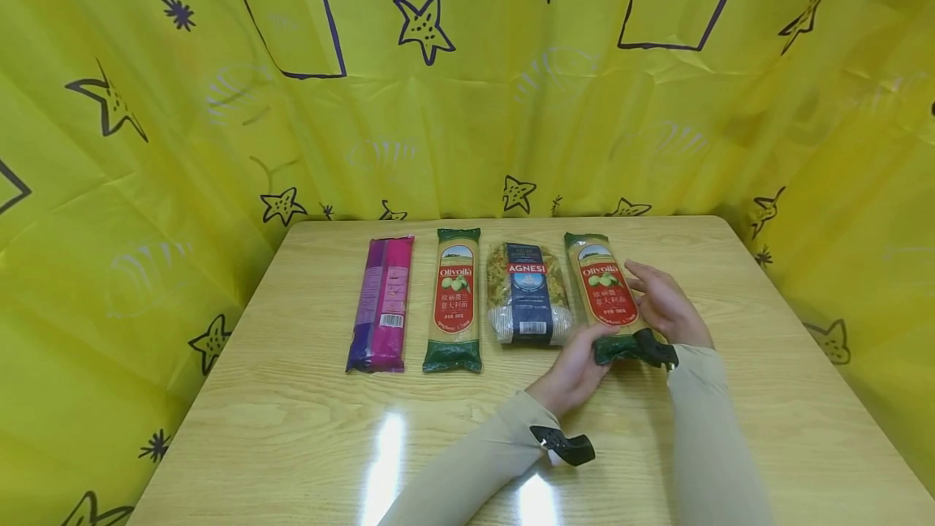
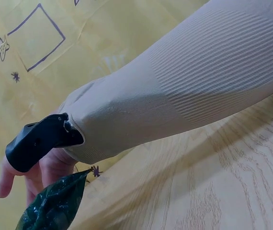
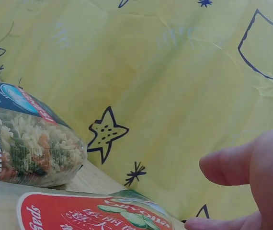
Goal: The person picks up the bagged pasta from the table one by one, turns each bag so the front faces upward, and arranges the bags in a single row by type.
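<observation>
A spaghetti pack [image 1: 605,291], clear with a red label and green ends, lies slanted on the right. My left hand [image 1: 573,372] grips its lower left edge, thumb over the front; its other fingers are mostly hidden. Along the pack's right side is my right hand [image 1: 668,307], thumb and fingers extended. In the right wrist view the right thumb [image 3: 227,165] stands apart from the spaghetti label [image 3: 79,211]. The left wrist view shows the right hand [image 2: 50,167] above the pack's green end [image 2: 55,203]. Left of it lies a bag of spiral pasta [image 1: 529,291].
Another red-labelled spaghetti pack [image 1: 454,299] and a pink and purple pack [image 1: 380,307] lie in the row to the left. They rest on a wooden table [image 1: 292,428]. A yellow patterned curtain [image 1: 467,120] hangs behind and at both sides.
</observation>
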Demonstrator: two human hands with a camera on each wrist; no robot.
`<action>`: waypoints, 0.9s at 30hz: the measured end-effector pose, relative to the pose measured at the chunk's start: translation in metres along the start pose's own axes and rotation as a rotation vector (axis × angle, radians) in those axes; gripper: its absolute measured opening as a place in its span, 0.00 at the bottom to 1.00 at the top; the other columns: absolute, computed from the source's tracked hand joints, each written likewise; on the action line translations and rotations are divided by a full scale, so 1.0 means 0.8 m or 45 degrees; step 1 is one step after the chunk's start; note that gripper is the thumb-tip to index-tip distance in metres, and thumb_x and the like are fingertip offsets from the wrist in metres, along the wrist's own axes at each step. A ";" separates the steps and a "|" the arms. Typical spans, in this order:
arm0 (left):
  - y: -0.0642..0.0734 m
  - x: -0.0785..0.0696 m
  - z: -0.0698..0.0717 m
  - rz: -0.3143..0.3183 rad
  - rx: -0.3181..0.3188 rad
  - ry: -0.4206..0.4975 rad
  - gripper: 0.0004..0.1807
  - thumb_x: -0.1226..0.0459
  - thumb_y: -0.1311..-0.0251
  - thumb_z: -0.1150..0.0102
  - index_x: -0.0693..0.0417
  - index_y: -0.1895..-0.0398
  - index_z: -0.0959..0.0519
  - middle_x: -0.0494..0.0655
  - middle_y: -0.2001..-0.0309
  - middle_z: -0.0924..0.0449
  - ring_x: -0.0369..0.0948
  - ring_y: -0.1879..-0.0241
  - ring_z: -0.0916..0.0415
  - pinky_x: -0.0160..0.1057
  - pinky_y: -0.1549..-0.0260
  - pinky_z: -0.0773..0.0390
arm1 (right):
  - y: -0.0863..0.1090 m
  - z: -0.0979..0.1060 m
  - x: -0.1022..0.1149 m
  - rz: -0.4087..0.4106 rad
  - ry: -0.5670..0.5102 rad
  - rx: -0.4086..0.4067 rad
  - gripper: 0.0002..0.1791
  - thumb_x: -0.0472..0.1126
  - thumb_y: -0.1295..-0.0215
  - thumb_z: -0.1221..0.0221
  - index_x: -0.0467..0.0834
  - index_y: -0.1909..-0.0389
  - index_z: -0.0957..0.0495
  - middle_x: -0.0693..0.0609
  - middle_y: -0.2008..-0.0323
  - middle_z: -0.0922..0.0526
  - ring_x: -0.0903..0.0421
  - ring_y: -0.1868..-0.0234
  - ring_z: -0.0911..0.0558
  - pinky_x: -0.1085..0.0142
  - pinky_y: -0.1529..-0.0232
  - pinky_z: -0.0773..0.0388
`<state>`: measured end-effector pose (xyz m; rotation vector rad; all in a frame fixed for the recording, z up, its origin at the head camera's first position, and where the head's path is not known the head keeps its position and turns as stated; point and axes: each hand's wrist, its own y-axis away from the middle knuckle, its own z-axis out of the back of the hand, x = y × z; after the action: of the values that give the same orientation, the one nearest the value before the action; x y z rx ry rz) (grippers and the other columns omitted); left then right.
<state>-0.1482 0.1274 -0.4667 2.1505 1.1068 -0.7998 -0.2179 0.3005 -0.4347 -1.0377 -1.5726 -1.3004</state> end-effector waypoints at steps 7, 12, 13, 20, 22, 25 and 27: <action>0.000 0.001 -0.001 -0.055 -0.036 -0.001 0.26 0.66 0.37 0.45 0.67 0.36 0.29 0.39 0.58 0.22 0.32 0.60 0.25 0.27 0.56 0.24 | -0.001 -0.001 0.001 -0.031 0.000 -0.025 0.43 0.57 0.17 0.61 0.40 0.17 0.69 0.32 0.19 0.61 0.53 0.41 0.30 0.71 0.51 0.20; -0.001 0.002 -0.002 -0.089 -0.043 -0.018 0.28 0.66 0.38 0.44 0.66 0.34 0.30 0.42 0.54 0.22 0.33 0.59 0.24 0.27 0.56 0.23 | -0.003 -0.001 0.000 -0.041 -0.024 -0.026 0.43 0.57 0.17 0.62 0.41 0.17 0.72 0.33 0.18 0.65 0.51 0.35 0.34 0.72 0.50 0.21; -0.001 0.002 -0.001 -0.090 -0.048 -0.019 0.27 0.67 0.38 0.44 0.66 0.35 0.30 0.42 0.54 0.22 0.33 0.59 0.24 0.27 0.56 0.23 | -0.003 -0.001 0.000 -0.044 -0.027 -0.024 0.43 0.57 0.17 0.62 0.41 0.17 0.72 0.33 0.18 0.66 0.51 0.34 0.35 0.73 0.50 0.21; -0.001 0.004 0.000 -0.055 -0.134 -0.116 0.30 0.64 0.39 0.40 0.59 0.33 0.30 0.48 0.44 0.21 0.37 0.52 0.23 0.42 0.37 0.25 | -0.003 -0.001 0.000 -0.060 -0.027 -0.020 0.44 0.58 0.17 0.62 0.42 0.17 0.74 0.34 0.17 0.66 0.48 0.29 0.39 0.73 0.50 0.22; 0.000 0.004 -0.001 -0.057 -0.150 -0.142 0.30 0.64 0.40 0.39 0.58 0.33 0.29 0.52 0.38 0.22 0.39 0.48 0.24 0.50 0.30 0.30 | -0.003 -0.001 0.000 -0.054 -0.021 -0.017 0.45 0.58 0.17 0.62 0.41 0.17 0.74 0.34 0.17 0.65 0.49 0.30 0.38 0.73 0.50 0.22; -0.001 0.005 -0.002 -0.086 -0.142 -0.169 0.29 0.64 0.40 0.39 0.60 0.34 0.27 0.56 0.35 0.24 0.40 0.45 0.24 0.52 0.29 0.32 | -0.004 -0.002 0.000 -0.060 -0.020 -0.020 0.45 0.58 0.17 0.62 0.42 0.17 0.74 0.34 0.17 0.66 0.52 0.33 0.36 0.73 0.50 0.21; -0.003 0.007 -0.001 -0.110 -0.130 -0.177 0.27 0.66 0.40 0.40 0.60 0.35 0.26 0.54 0.37 0.21 0.39 0.47 0.23 0.46 0.34 0.28 | -0.004 -0.002 0.000 -0.063 -0.020 -0.015 0.44 0.58 0.17 0.62 0.42 0.17 0.74 0.34 0.17 0.65 0.54 0.36 0.35 0.73 0.50 0.22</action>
<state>-0.1473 0.1319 -0.4705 1.9430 1.1495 -0.8979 -0.2205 0.2986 -0.4358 -1.0246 -1.6133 -1.3392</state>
